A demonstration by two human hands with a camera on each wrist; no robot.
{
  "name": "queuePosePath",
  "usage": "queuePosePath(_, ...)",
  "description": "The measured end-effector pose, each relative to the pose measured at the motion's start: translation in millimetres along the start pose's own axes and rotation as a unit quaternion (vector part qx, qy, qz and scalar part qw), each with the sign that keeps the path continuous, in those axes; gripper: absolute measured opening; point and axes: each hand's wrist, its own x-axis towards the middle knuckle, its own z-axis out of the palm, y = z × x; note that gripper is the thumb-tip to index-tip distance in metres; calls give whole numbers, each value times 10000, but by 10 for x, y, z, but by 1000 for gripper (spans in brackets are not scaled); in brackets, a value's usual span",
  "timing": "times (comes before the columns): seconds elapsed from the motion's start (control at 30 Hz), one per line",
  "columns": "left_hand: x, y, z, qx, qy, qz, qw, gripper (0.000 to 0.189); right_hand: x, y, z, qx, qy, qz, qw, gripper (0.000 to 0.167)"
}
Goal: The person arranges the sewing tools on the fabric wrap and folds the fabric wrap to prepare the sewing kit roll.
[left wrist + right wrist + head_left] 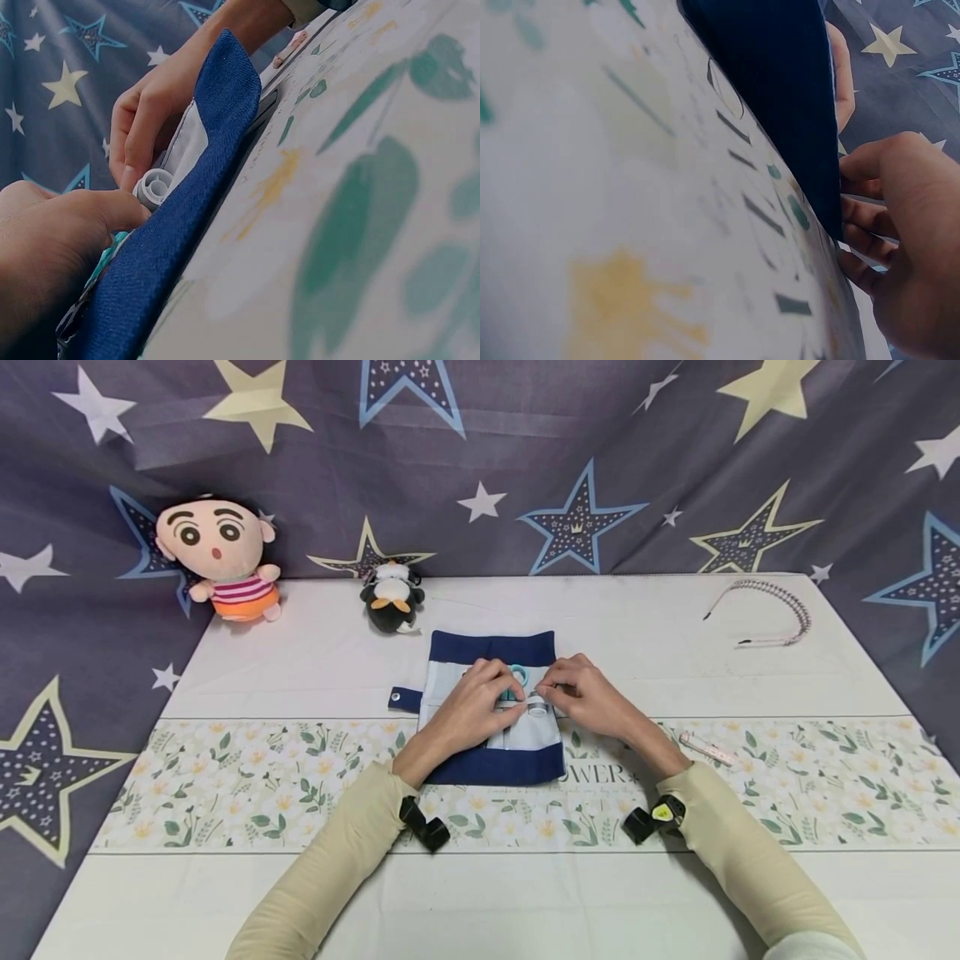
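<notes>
**Denim-blue roll-up pouch open under both hands: soft body, small loose contents**

Location: the pouch lies unfolded on the floral runner, its snap tab out to the left.

Hands: the left hand has its fingers bent, thumb and forefinger drawn together and apparently pinching the pale elastic band. The right hand appears to pinch the same band farther right; its exact fingertip contact is partly hidden. In the left wrist view, both hands close in on a white roll, hollow at its visible end. Its material cannot be confirmed. Teal-handled scissors show between the hands.

Handling assessment: the pouch should be light and limp, likely to shift or buckle if pulled at one edge; the navy borders look the firmest place to steady it. The band presumably stretches and may snap back; lift it by its edge. The roll looks light and could turn or slide, so its sides are the better hold. The scissors, probably the stiffest item, are best taken by the ring handles. Nothing visible appears especially fragile.
</notes>
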Motion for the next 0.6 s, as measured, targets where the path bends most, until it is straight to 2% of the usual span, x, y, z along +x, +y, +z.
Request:
queuePosePath(0.27, -12, -18, -5, -22, -59, -93, 9999, 7, 6, -14, 14, 26, 64, 121, 9999, 19)
queuePosePath(0.43, -44, -17, -53, -96, -74, -175, 9998, 16, -26, -17, -5, 32, 471, 49, 9989, 15)
queuePosePath(0.6, -130, -73, -174, -167, 140, -262, 9994, 30, -108, -19, -119, -32, 911, 66, 9958, 14)
